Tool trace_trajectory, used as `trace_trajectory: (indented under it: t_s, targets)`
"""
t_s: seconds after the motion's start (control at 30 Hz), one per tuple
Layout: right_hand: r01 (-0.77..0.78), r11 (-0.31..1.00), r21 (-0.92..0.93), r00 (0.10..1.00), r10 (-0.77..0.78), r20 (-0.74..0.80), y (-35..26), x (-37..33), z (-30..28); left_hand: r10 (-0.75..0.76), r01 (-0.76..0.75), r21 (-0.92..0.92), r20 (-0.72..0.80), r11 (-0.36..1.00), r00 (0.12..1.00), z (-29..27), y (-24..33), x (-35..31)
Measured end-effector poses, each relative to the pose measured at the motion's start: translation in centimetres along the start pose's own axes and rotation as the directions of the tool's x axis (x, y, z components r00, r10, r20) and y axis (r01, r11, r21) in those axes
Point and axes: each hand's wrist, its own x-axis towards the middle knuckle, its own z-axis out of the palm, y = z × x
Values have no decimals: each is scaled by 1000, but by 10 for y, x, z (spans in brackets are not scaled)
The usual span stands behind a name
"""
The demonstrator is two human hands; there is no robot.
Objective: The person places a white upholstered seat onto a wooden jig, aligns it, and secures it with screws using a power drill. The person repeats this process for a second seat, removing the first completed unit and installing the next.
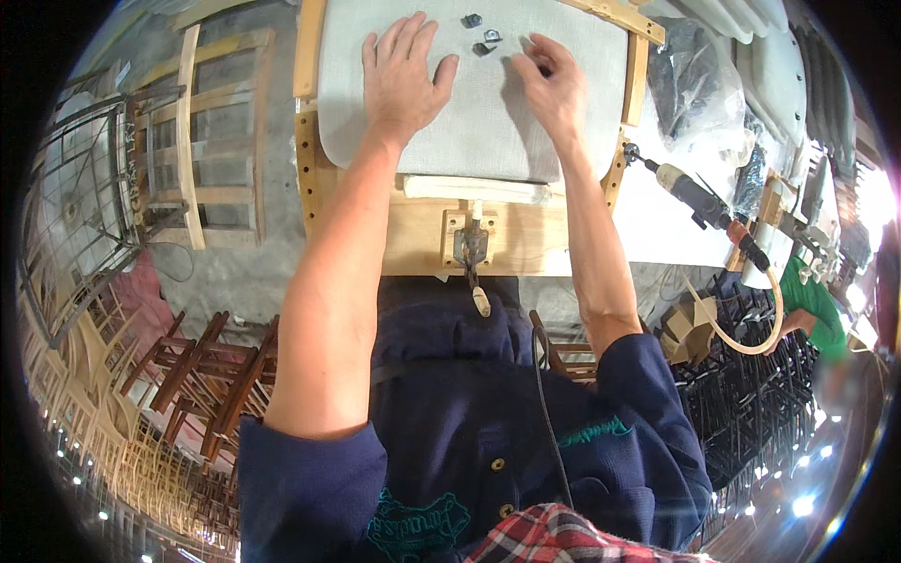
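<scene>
A pale grey panel (469, 113) with rounded corners and a cloth-like surface lies on the wooden bench in front of me. My left hand (404, 80) rests flat on its left half, fingers stretched and apart. Toward the panel's right side, my right hand (557, 89) has its fingers curled toward the thumb. A small dark bit shows between them, too small to make out. Between my hands lie three small dark metal pieces: a top piece (472, 20), a middle piece (493, 37) and a lower piece (482, 50).
Wooden rails (307, 56) flank the panel. At its near edge stands a toggle clamp (472, 246) with a pale padded bar (476, 189). A power driver (693, 195) with a hose lies right, near clear plastic (699, 89). Wooden frames (216, 141) stand left. A person in green (815, 305) is at right.
</scene>
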Motion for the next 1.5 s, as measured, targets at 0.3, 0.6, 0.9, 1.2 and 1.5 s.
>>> trace_trajectory:
  t_s: [0.3,0.6,0.9,1.2,1.5]
  targets:
    - [-448,123,885,700,665,261,23,-110,-114,8,-8,12,-10,1000,1000,9,-4,-1]
    - [-368,450,814,561,805,-192,153,-127,-197,23,-25,43,37,999,999,4,-4,0]
    - [-512,735,-445,839,317,-442,154,-113,-170,13,-17,71,60,997,998,4,-5,0]
    - [-399,912,-92,806,301,-510,96,-183,-130,40,-40,3,-21,999,999,9,-6,-1]
    - [142,967,-211,989,-145,5,-37,-43,-28,24,-24,13,6,1000,1000,0,0,3]
